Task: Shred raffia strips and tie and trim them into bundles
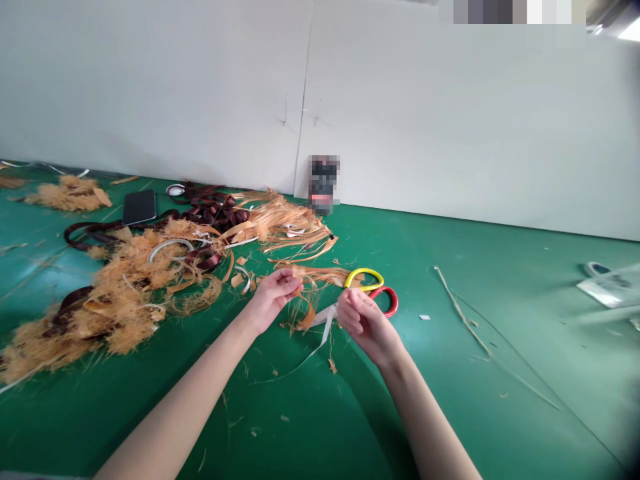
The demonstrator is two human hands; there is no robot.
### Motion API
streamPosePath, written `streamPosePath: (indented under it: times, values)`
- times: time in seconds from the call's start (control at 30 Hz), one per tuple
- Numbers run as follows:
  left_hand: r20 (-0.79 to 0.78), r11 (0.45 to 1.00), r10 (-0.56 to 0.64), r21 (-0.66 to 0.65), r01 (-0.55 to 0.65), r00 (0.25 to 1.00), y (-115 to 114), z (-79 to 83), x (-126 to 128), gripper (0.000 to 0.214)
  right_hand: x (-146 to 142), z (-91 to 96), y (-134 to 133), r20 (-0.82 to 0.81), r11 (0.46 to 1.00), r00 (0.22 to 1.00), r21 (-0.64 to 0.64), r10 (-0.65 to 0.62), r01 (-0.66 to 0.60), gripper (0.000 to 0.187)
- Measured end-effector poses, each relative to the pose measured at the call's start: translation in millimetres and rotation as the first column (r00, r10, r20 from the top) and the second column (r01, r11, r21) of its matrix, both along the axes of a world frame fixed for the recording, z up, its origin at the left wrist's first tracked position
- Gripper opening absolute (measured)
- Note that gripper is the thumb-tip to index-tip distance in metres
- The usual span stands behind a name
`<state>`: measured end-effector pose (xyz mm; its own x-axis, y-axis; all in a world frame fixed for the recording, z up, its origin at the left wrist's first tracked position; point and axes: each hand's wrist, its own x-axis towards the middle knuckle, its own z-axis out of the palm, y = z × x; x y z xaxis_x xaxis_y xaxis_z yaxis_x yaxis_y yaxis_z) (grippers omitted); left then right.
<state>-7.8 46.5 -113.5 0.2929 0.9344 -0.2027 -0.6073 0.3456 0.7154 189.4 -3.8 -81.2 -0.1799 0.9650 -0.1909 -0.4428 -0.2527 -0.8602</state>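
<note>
Our L hand has thumb and fingertips pinched on a tan strand bundle, its far end reaching out to the scissors' yellow loop! Our R hand: fingers curled in tight, white strip right at the tips, can't tell if it's gripped. Scissors lie by that hand, red loop just beyond the knuckles, blade pointing back toward our L. Tan curl dangling just below the L fingers!

Wider now: big tan fibre pile on our L, dark brown ribbon tangled thru it, dark slab, poss. a phone, nr the back. More tan strands nr the wall. Dark pkg upright against it, print pixelated, so we can't read the label! Far R on the green table, a clear bag, any lettering too blurry for us.
</note>
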Motion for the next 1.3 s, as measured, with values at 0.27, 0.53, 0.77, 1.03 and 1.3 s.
streamPosePath:
  times: [0.27,0.53,0.77,1.03,1.3]
  values:
    - [-0.16,0.993,-0.071,0.086,0.085,0.985,-5.3,2.0,3.0,0.026,7.6,-9.4,5.8,0.111,0.881,0.91,0.32,-0.4,0.348,0.021]
    - [-0.315,0.949,-0.187,0.188,0.255,0.931,-9.6,4.6,0.5,0.021,19.8,-17.0,6.6,0.624,0.619,0.051,0.781,-0.78,-0.083,0.037]
    - [-0.342,0.944,-0.167,0.215,0.25,0.925,-7.7,5.0,0.6,0.031,15.7,-11.5,7.7,0.576,0.729,0.447,0.565,-0.684,0.387,0.032]
    - [-0.388,0.946,-0.052,0.277,0.17,0.92,1.7,13.8,-5.3,0.033,10.2,5.8,7.9,0.185,0.88,0.881,0.293,-0.435,0.372,0.053]
    - [-0.585,0.867,0.023,0.415,0.275,0.811,19.0,79.8,-2.2,0.04,18.5,79.5,9.9,-0.174,0.93,0.96,0.26,-0.218,0.259,0.044]
